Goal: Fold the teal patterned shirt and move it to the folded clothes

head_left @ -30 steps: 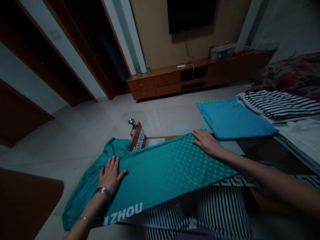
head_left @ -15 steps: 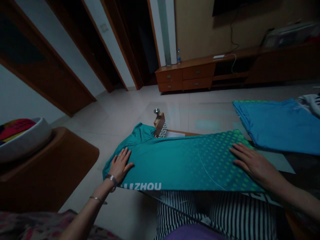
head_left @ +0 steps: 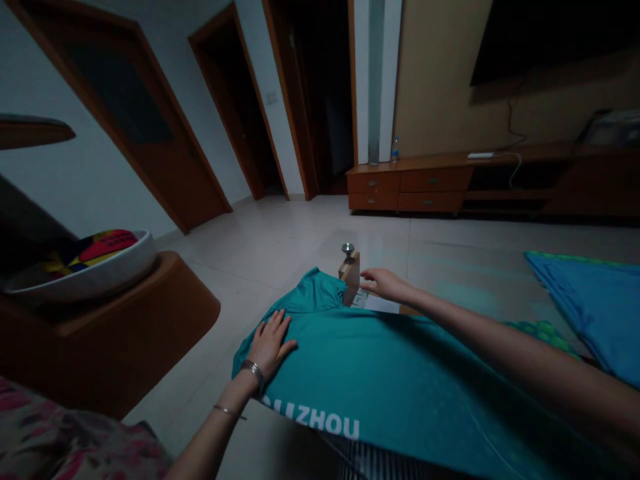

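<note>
While lying slack under the left hand (head_left: 269, 343), to be read as light, soft, thin sports knit: teal jersey (head_left: 350, 363) with white lettering, at six o'clock on the view's dial, running out toward four. At seven, left hand palm down on the fabric near the sleeve (head_left: 320, 293), fingers loosely spread, thumb out; pressing, not gripping. At four, right hand (head_left: 387, 285) beyond the jersey's far edge, just beside the wooden corner post (head_left: 351, 273) with its metal knob (head_left: 347, 249); fingers curled, narrow. Cannot tell about any grip or contact there. Handling, as a judgement: probably slick, apt to slide and crease, too limp to push, hardly fragile. Best held by pinching near the sleeve seam or at the green-dotted end (head_left: 537, 330), near four. Avoid lifting mid-panel: likely to sag. Watch for snagging at the post. Out at three to four: blue folded garment (head_left: 595, 300), well apart from the left hand.
</note>
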`<state>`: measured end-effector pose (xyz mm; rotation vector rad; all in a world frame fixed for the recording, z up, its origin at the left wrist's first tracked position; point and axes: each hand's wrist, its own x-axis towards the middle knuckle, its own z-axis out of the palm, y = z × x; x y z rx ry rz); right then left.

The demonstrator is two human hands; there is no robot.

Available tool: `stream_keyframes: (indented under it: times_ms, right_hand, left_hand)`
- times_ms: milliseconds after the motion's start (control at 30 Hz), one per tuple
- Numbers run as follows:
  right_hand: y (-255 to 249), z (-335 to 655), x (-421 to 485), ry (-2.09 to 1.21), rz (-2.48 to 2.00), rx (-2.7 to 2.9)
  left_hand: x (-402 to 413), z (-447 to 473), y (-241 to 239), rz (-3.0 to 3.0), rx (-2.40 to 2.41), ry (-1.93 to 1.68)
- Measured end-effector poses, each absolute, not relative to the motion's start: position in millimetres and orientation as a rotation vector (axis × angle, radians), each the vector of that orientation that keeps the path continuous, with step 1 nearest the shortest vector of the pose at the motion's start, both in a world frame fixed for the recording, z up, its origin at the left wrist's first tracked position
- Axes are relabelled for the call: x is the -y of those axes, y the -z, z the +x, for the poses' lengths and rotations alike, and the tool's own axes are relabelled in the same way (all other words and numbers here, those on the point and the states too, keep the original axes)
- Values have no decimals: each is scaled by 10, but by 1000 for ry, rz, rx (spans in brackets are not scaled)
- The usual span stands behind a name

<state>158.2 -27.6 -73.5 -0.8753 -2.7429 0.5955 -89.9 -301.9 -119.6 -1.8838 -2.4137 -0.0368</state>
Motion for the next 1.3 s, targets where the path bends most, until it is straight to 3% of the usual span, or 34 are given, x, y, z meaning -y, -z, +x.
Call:
stream_keyframes:
  times_ms: [200,433,833,1033,1300]
  right_hand:
    - [805,16,150,-580,-1009,2763]
    - [896,-524,110,-676,-1045,2885]
    - [427,-59,249,-721,-769,2640]
    - [186,624,1156,-602,-133,2499]
    - [531,1523,2393,-261,616,2888]
  left_hand:
    - [3091,-876,1164,-1856,2420,67]
    - [3082,-833,1096,-1835,2468,88]
    - [3144,-926,1114,-1837,2533,157]
    - [3198,-1041,1161,-1796,2583,156]
    - [3259,-1155,1186,-1800,2584,200]
